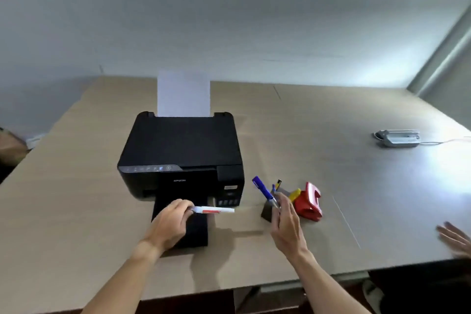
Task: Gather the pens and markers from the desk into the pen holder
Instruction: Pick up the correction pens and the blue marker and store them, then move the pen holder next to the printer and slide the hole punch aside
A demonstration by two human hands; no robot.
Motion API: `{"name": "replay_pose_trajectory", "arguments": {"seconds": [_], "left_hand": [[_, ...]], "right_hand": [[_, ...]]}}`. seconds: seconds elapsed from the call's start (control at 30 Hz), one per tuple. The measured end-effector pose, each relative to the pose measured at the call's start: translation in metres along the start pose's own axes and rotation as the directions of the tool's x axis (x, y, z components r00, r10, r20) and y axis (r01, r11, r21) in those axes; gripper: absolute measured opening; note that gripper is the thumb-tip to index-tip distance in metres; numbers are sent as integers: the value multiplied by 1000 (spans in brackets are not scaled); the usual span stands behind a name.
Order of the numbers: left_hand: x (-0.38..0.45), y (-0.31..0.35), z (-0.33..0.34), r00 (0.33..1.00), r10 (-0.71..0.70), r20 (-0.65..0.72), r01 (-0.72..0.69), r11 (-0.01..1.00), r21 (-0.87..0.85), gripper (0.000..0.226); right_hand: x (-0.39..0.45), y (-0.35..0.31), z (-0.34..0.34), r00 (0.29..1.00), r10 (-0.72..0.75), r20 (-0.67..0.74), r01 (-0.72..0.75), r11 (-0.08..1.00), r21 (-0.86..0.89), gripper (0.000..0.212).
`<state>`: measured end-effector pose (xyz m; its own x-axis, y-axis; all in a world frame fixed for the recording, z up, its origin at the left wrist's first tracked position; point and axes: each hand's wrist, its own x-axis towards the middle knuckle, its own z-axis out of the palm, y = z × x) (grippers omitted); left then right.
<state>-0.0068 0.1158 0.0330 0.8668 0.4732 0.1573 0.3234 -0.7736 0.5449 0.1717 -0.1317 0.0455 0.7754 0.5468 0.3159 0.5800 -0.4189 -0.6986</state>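
Both forearms are extended forward, one hand closed and one spread.

The left hand (173,219) is seen knuckles-up, with its fingers curled and pinched around the end of a white and red marker (214,210), which is pointed toward 3 o'clock. The left forearm is angled in from 7 o'clock. The right hand (286,224) is held with fingers spread and extended toward 12 o'clock, thumb side up, nothing gripped; its forearm is brought in from 5 o'clock.
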Motion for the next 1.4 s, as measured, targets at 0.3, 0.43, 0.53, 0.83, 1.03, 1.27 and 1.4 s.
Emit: {"name": "replay_pose_trajectory", "arguments": {"seconds": [0.3, 0.43, 0.53, 0.83, 1.03, 1.27, 1.4], "left_hand": [[83, 137, 56, 973, 228, -33, -225, 972, 63, 13], [104, 152, 67, 970, 240, 34, -242, 964, 114, 18], [114, 156, 75, 969, 229, 94, -240, 962, 129, 22], [134, 177, 98, 966, 188, 178, -197, 980, 32, 15], [146, 182, 125, 945, 98, 313, -125, 990, 68, 15], [149, 174, 140, 928, 50, 369, -67, 997, 33, 15], [141, 169, 146, 919, -6, 394, 3, 1000, 9, 15]], "right_hand": [[29, 70, -90, 987, 155, -31, -157, 983, -99, 2], [45, 73, -78, 995, 102, 23, -98, 987, -128, 11], [53, 71, -65, 991, 99, 86, -81, 976, -201, 12], [78, 68, -48, 971, 238, 2, -235, 959, -156, 18], [66, 82, -42, 950, 254, 182, -185, 926, -331, 31], [49, 108, -50, 909, 402, -108, -415, 895, -165, 22], [51, 129, -55, 834, 535, -131, -551, 806, -217, 22]]}}
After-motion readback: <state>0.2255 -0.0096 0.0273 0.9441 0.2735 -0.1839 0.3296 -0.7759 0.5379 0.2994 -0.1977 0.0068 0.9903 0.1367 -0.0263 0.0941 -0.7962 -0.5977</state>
